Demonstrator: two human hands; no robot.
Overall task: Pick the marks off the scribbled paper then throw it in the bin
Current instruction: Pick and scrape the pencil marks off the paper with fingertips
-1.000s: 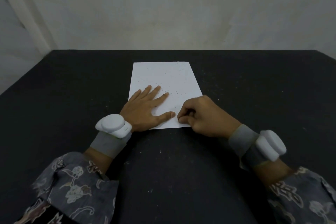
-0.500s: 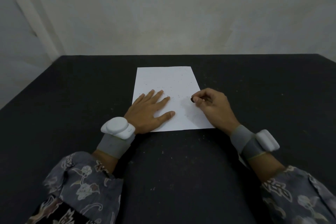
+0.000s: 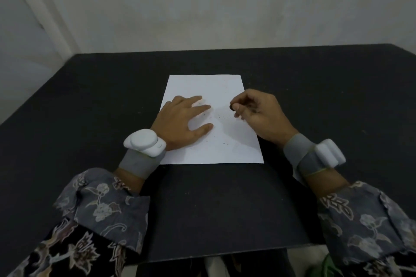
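So, white paper (image 3: 221, 141) lies flat in the middle of the frame on a black table (image 3: 315, 87), w/ tiny dark specks near its center. Left hand (image 3: 180, 121) rests flat on the paper's left side, fingers straight. Right hand (image 3: 258, 110) is over the right edge, fingers curled, pinching a small dark bit (image 3: 231, 106). Both wrists wear white bands. No bin in view.

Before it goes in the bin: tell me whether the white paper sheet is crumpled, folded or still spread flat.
Spread flat. The white paper sheet lies unfolded on the black table, all edges straight; the left hand presses it down.
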